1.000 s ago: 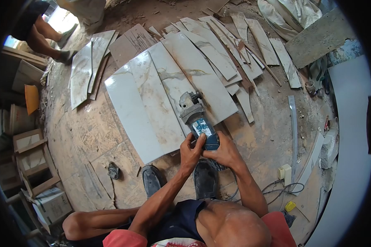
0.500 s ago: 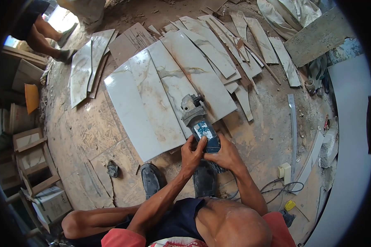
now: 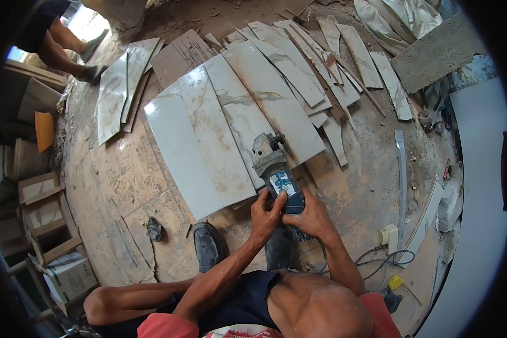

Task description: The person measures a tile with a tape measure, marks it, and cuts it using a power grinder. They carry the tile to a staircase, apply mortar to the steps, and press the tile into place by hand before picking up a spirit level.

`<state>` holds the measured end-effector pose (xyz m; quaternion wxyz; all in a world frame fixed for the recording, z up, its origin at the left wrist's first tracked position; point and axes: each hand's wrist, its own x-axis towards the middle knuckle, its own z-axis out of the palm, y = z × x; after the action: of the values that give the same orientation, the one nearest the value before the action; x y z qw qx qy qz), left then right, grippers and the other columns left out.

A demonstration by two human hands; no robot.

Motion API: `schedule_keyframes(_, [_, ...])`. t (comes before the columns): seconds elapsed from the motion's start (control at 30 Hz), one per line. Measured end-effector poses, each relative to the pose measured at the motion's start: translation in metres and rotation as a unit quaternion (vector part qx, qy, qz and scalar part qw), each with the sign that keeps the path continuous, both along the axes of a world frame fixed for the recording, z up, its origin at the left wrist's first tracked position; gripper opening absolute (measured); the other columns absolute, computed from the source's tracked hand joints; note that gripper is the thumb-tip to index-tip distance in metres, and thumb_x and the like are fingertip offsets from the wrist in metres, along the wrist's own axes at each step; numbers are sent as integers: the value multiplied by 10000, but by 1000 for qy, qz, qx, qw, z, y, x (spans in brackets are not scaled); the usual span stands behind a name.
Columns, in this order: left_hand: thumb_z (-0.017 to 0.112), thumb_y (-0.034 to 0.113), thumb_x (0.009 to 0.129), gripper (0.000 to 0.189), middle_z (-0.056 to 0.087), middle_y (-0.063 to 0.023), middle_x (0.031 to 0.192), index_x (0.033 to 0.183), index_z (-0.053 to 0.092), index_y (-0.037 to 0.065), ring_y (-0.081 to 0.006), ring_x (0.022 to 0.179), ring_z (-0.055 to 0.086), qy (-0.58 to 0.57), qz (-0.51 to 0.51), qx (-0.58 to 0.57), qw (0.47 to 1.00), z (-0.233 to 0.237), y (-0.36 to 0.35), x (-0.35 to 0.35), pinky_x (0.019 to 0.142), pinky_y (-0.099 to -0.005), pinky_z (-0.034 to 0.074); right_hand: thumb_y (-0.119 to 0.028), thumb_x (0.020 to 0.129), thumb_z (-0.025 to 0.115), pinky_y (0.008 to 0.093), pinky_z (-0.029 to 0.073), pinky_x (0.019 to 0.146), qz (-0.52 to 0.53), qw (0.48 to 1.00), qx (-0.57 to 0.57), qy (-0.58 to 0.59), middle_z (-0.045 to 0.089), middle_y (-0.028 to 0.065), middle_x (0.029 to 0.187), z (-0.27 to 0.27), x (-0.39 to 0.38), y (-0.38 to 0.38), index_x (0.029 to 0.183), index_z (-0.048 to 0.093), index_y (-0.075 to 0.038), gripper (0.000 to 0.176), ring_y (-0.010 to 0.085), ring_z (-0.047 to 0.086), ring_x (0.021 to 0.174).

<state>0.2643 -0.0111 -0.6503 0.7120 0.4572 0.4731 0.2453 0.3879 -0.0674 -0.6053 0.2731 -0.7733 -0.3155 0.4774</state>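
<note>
An angle grinder (image 3: 271,162), with a grey metal head and a worn blue body, is held between both hands in front of me. My left hand (image 3: 265,217) wraps the left side of its body, the thumb on the pale label. On the other side, my right hand (image 3: 312,215) closes round the rear of the body. The grinder's head points away from me and overlaps the near part of a marble-patterned tile piece (image 3: 239,127). Another white tile piece (image 3: 180,152) lies to the left, among several side by side.
Several narrow tile offcuts (image 3: 360,53) lie scattered beyond. A metal straightedge (image 3: 400,180) rests at right, near a cable (image 3: 386,260) and a yellow tape measure (image 3: 396,281). Wooden frames (image 3: 42,219) stand at left. Another person's legs (image 3: 65,50) are at upper left.
Both hands and the grinder have shifted slightly right and toward me. My grip on it stays the same, and the tiles lie as before.
</note>
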Motion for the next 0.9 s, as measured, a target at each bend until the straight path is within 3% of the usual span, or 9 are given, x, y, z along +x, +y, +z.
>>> schedule_keyframes(0.9, [620,230,823,358,635,-101,850,1038,546,-46,-121,743,600,6,1,13,1000,4,-26,-2,625,-242,486,-245,558,710,352,480,709,-6,1000,-2,17,606,190,859,-4,-3,-27,1022,486,26,582,287,617,796])
